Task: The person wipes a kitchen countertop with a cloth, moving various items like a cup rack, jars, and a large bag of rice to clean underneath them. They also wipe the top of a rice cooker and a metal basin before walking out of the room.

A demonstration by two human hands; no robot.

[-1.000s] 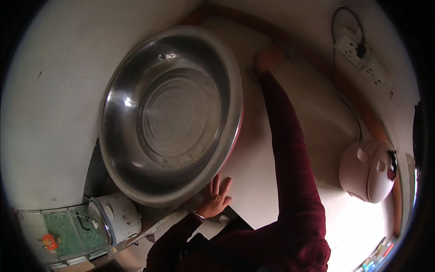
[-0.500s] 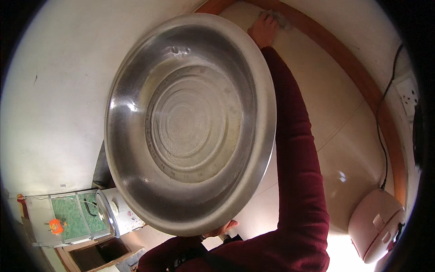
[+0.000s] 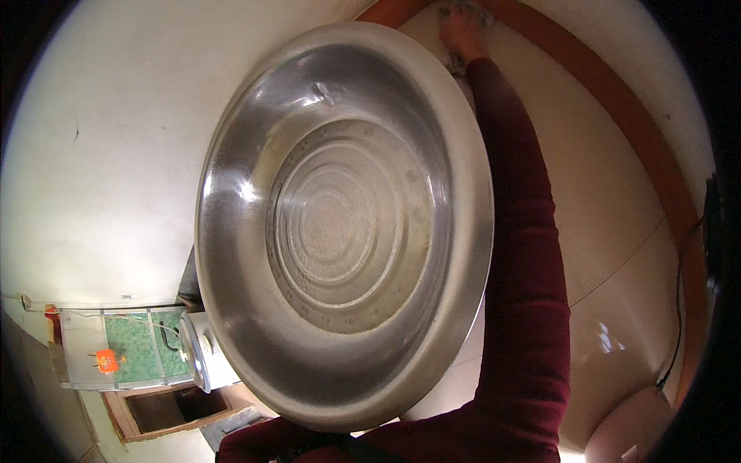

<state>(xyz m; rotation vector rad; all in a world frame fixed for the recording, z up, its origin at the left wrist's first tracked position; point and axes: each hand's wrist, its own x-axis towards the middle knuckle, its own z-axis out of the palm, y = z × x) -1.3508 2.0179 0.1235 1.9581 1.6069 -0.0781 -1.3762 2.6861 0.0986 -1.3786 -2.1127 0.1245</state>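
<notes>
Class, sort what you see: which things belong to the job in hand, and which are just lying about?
In the job:
- right hand
- grey cloth, apparently, at its fingers
- pale surface beneath
- basin, probably: tilted, with the left hand out of sight

Lying about:
- pink cooker
- cord
- white pot
- orange object

A pale wall (image 3: 131, 154) is seen at ten o'clock, a pale-framed green panel (image 3: 127, 336) at eight, a wood-edged dark opening (image 3: 174, 409) toward seven. From twelve to four, another wall (image 3: 656, 77) is bordered by reddish-brown trim (image 3: 617, 102); bright light (image 3: 571, 457) is cast at five.
</notes>
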